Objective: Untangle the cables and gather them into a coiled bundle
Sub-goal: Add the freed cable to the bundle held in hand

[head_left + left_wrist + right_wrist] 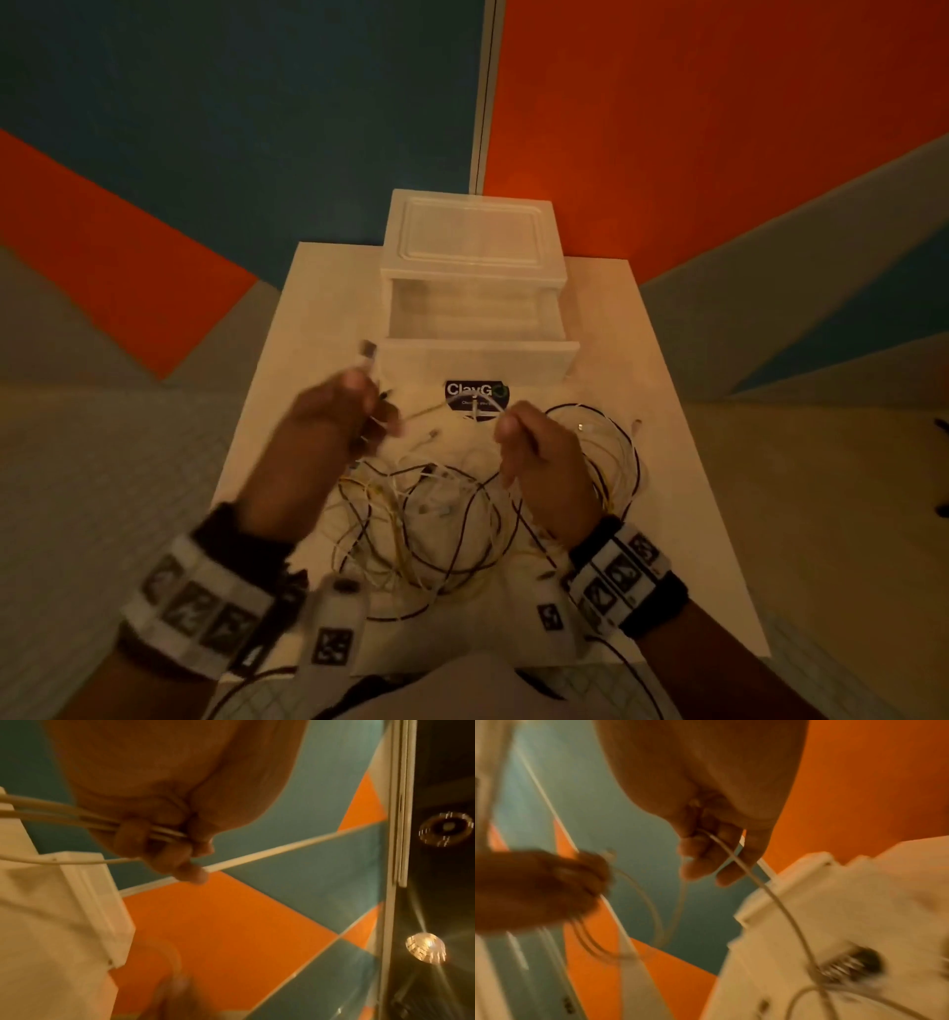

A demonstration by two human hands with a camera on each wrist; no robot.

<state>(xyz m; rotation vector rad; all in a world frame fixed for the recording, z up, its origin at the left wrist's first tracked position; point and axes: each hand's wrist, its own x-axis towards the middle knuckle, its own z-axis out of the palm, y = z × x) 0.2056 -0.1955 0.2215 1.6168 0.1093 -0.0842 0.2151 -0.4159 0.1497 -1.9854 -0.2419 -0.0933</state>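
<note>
Across the middle of the white square table (683,514), seen from the head camera, lies a loose tangle of thin white, yellow and dark cables (426,519), reaching from the centre toward the near edge, with a rounder set of loops near the right edge. Both hands are raised above this tangle. The left hand (328,437), blurred, has its fingers curled round several white strands, and a white cable end with a metal plug (365,360) sticks up from its grip toward the far edge. The right hand (539,457) pinches a thin white strand between thumb and fingers. At the far edge stands a white translucent plastic drawer box (475,267) with its drawer pulled out toward the person; a dark oval printed label (476,395) sits on the table just in front of it. Each wrist wears a band with black-and-white square markers (195,606).

From the left wrist camera, the left hand (180,791) is closed, fingertips (131,833) pressed against the palm with two or three pale cable strands (64,811) clamped beneath them and running off to the left. Orange and teal wall panels (231,923) fill the background.

From the right wrist camera, the right hand (713,801) has its fingers bent round one pale cable (770,892) that leaves the grip and trails down to the table. The left hand (539,888) shows blurred at the left, gripping looped strands. The drawer box (808,872) is at the right.
</note>
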